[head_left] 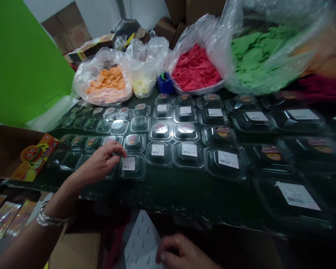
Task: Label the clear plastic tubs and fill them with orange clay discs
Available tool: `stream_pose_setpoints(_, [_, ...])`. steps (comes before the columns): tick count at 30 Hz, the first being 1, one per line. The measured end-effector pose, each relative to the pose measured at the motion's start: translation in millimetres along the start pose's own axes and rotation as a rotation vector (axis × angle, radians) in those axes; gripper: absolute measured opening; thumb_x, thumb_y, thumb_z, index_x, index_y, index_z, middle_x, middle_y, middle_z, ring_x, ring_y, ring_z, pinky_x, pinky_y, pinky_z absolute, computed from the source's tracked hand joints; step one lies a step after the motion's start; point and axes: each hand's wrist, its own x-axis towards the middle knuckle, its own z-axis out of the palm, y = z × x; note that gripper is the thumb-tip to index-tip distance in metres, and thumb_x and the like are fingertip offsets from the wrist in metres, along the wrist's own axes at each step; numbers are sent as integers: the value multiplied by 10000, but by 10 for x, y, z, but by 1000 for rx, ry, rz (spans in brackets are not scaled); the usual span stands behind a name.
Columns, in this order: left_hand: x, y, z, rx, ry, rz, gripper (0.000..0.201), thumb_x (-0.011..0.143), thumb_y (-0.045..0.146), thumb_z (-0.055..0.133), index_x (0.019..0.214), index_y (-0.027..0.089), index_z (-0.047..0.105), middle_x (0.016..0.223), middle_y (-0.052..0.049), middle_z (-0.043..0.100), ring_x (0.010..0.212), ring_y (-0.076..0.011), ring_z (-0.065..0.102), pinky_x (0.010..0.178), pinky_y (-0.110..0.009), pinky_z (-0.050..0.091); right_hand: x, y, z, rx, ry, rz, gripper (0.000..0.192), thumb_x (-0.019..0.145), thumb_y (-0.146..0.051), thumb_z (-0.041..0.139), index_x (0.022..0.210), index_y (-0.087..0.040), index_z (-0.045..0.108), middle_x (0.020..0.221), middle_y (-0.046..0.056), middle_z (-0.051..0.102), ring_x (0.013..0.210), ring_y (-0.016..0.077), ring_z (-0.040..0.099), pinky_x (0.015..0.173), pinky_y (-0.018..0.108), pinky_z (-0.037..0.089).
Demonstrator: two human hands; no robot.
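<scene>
**A:** What are the hands doing?

**B:** The left hand (100, 162) is stretched out over the front row of clear plastic clamshell boxes, fingers (116, 149) curled and pinched together at the tips, right beside a clamshell (133, 166) that carries a white barcode label (128, 163). I cannot tell whether anything sits between the fingertips. Silver bangles (47, 218) ring that wrist.

**A:** And the right one?

**B:** The right hand (179, 254) is low at the near edge, fingers bent down onto a white sheet of labels (141, 243), holding it in place. It is closed loosely on the sheet, not spread flat.

**A:** What surrounds them?

**B:** The dark tabletop (170, 194) is covered in rows of the same small clamshells (184, 149); some show white labels on their lids, others colourful round stickers. The ones far right are blurred.

**A:** Farther back?

**B:** Clear plastic bags line the far side: one with orange pieces (108, 84), one with pale yellow pieces (142, 86), one with red pieces (194, 69) and a big one with green pieces (252, 50). A small blue tape dispenser (165, 82) stands between the yellow and red bags.

**A:** To the left?

**B:** A green board (22, 59) leans there, and a printed orange card (35, 157) lies near the tabletop's left edge. Cardboard boxes (70, 31) stand behind.
</scene>
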Motion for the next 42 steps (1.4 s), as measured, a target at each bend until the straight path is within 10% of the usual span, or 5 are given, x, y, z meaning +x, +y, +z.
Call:
stream_pose_setpoints(18, [30,-46,318,259,127,-120,255,812,346,565,996,172,597,928,-60,573,907,-233,529,837,-394,431,-32,-14,45,10,24,-73,186,720,-233,585,810,-148,725,766,18,652,767,177,574,705,246,432])
stream_pose_setpoints(25, [-642,417,635,175,396,-22,197,840,283,569,997,163,572,930,-54,584,877,-196,545,803,-314,436,-187,28,13,125,334,-125,717,668,-224,688,1340,-173,441,876,29,638,782,199,572,730,310,459])
stream_pose_setpoints(29, [-1421,599,1422,-305,4,-33,110,883,172,484,807,191,561,724,15,573,653,-110,541,606,-206,425,-287,175,-28,382,391,-92,562,659,-297,733,1170,-176,531,990,63,654,874,219,599,743,311,475])
stream_pose_setpoints(33, [-1834,579,2071,-425,-9,-125,126,894,182,458,831,178,568,782,-22,612,745,-142,584,695,-250,453,-267,288,-84,483,312,-21,396,681,-443,709,935,-155,610,920,60,661,844,214,604,753,325,475])
stream_pose_setpoints(42, [-1874,523,2079,-465,-190,-122,127,826,146,487,774,193,592,769,-17,643,740,-157,605,683,-257,456,358,376,-258,279,296,10,360,627,-417,707,847,-136,654,793,39,670,779,223,616,776,362,474])
